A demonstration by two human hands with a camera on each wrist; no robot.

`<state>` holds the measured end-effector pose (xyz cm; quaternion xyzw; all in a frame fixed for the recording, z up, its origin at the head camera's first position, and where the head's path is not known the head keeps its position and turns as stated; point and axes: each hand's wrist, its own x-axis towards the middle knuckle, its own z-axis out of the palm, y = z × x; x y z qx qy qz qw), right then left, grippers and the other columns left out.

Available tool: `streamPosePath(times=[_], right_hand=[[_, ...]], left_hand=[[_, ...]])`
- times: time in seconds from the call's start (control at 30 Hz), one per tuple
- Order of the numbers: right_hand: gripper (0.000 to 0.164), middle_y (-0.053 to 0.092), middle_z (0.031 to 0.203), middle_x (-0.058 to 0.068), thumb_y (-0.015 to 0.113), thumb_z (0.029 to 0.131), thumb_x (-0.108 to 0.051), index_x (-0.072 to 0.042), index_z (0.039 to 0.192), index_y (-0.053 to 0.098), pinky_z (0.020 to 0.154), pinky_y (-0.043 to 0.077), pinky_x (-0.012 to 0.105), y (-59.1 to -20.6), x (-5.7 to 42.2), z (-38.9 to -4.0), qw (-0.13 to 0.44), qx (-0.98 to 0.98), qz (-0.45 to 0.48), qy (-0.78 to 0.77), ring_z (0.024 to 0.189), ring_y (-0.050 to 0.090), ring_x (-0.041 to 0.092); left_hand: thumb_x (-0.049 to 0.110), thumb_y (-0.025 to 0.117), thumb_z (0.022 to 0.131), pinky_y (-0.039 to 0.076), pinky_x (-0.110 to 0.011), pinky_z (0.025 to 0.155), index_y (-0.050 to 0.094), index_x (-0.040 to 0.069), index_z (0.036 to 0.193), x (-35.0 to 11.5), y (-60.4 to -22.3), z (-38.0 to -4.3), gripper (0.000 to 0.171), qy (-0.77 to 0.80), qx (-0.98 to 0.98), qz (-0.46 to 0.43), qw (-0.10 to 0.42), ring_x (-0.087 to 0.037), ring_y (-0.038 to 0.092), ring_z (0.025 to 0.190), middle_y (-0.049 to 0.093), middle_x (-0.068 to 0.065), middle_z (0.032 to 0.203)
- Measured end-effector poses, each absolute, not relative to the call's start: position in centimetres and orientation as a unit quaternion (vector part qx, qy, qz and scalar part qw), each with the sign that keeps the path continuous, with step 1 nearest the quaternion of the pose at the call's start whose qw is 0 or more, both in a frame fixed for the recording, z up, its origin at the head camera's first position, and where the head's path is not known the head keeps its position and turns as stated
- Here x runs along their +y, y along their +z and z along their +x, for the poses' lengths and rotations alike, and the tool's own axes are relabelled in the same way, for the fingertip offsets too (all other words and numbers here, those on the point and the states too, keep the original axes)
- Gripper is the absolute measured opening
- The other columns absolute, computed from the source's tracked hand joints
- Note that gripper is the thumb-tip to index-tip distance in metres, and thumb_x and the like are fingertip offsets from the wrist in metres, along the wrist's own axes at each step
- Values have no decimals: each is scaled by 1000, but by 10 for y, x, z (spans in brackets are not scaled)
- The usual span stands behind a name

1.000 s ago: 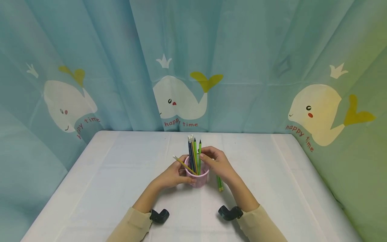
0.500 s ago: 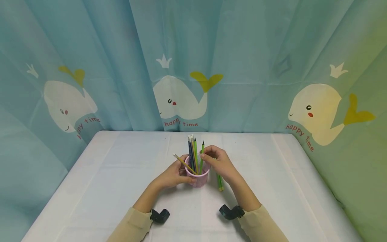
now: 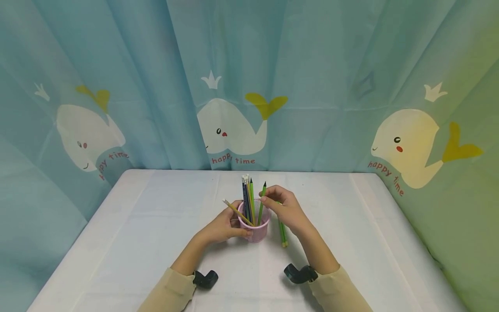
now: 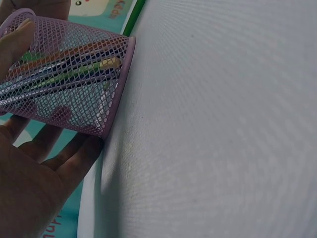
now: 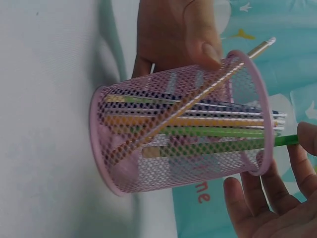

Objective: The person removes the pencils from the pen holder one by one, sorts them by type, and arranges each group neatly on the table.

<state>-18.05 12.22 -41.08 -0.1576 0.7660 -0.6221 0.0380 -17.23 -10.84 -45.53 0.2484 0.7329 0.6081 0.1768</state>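
Note:
A pink mesh pencil cup [image 3: 258,234] stands upright on the table. My left hand [image 3: 220,226] holds it from the left, thumb in front and fingers behind. Between thumb and index finger my right hand [image 3: 285,210] pinches a green pencil [image 5: 213,146] near its black tip. That pencil leans right inside the cup, and its lower end shows above the cup's bottom in the right wrist view. Dark blue pencils [image 3: 246,203], a yellow one and another green one stand together in the cup. One yellow pencil [image 3: 232,208] leans left across the rim.
Green pencils [image 3: 283,237] lie on the white table [image 3: 163,216] just right of the cup, partly hidden under my right hand. A blue-green curtain [image 3: 319,130] with whale prints hangs behind the table.
My right hand has shifted slightly right, and the pinched green pencil has tilted from nearly upright to leaning right. My left hand and the cup have hardly moved.

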Motion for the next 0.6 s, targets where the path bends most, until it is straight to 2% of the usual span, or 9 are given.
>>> streamPosePath(times=[0.2, 0.37, 0.6], right_hand=[[17, 67, 118, 13, 64, 98, -18, -3, 106, 62, 92, 56, 41, -404, 126, -178, 27, 750, -174, -637, 110, 62, 26], [21, 64, 120, 14, 64, 98, -18, -1, 109, 61, 93, 56, 38, -397, 130, -177, 27, 739, -181, -648, 116, 63, 29], [23, 63, 121, 15, 63, 99, -18, 2, 108, 58, 95, 56, 47, -389, 133, -174, 34, 723, -173, -668, 116, 62, 33]], left_hand=[[6, 81, 81, 50, -41, 105, 35, 7, 147, -109, -456, -172, 81, 607, 732, 251, 178, -35, 59, 124, 55, -22, 137], [6, 81, 81, 50, -41, 104, 34, 6, 146, -109, -456, -173, 80, 610, 729, 252, 180, -35, 59, 123, 56, -23, 136], [7, 81, 81, 50, -39, 104, 35, 8, 146, -109, -456, -173, 80, 605, 734, 248, 182, -33, 59, 124, 54, -20, 139]])
